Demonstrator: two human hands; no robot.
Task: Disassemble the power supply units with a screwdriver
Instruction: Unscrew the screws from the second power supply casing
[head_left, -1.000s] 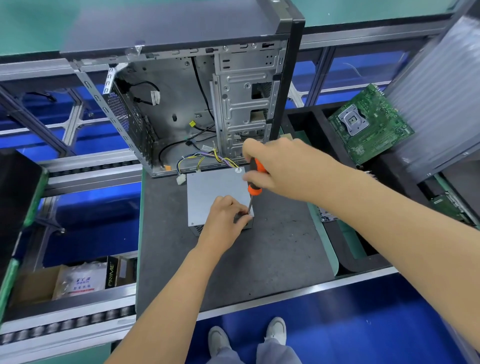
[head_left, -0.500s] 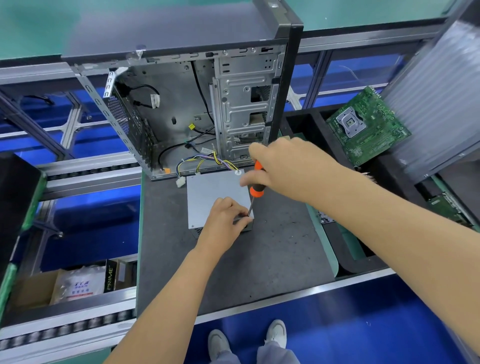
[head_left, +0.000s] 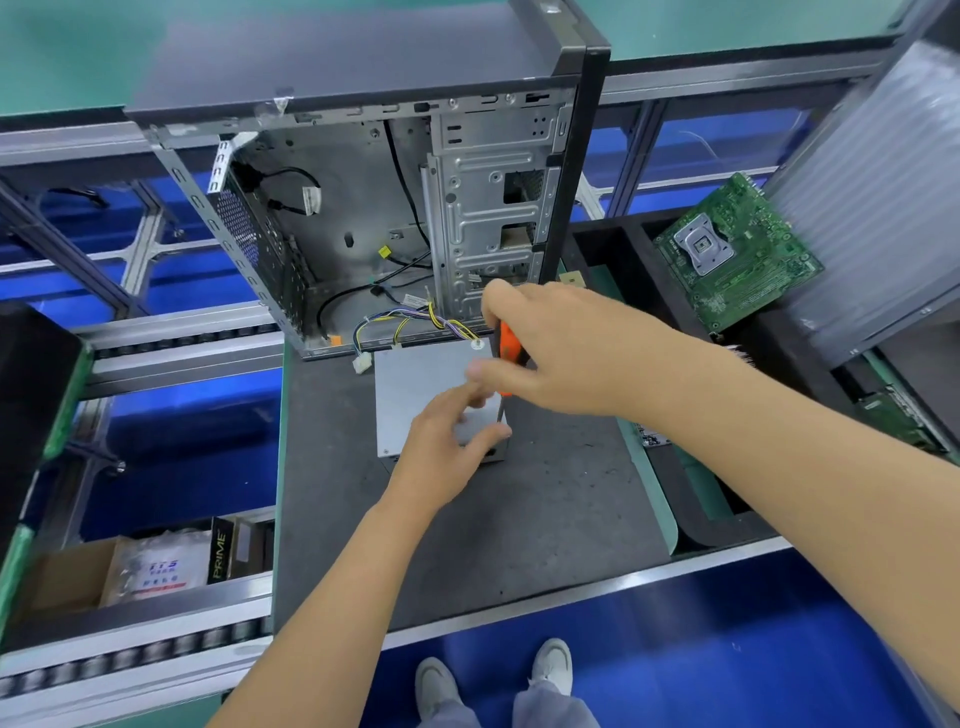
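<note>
A grey metal power supply unit (head_left: 421, 384) lies flat on the dark work mat (head_left: 545, 514), its coloured cable bundle (head_left: 415, 322) running back into the open computer case (head_left: 363, 208). My right hand (head_left: 561, 348) grips an orange-handled screwdriver (head_left: 506, 348), held upright with its shaft coming down at the unit's near right corner. My left hand (head_left: 447, 441) rests on the unit's near right part with its fingers spread and fairly straight, thumb out toward the screwdriver shaft. The screwdriver tip is hidden behind my left thumb.
The open case stands upright at the back of the mat. A green motherboard (head_left: 737, 254) leans in a black tray (head_left: 649, 291) to the right. A cardboard box with packets (head_left: 145, 571) sits low on the left, beside roller conveyor rails (head_left: 171, 348).
My left hand's fingers have uncurled from a pinch near the screwdriver tip and now lie spread on the unit. My right hand stays on the screwdriver, shifted slightly.
</note>
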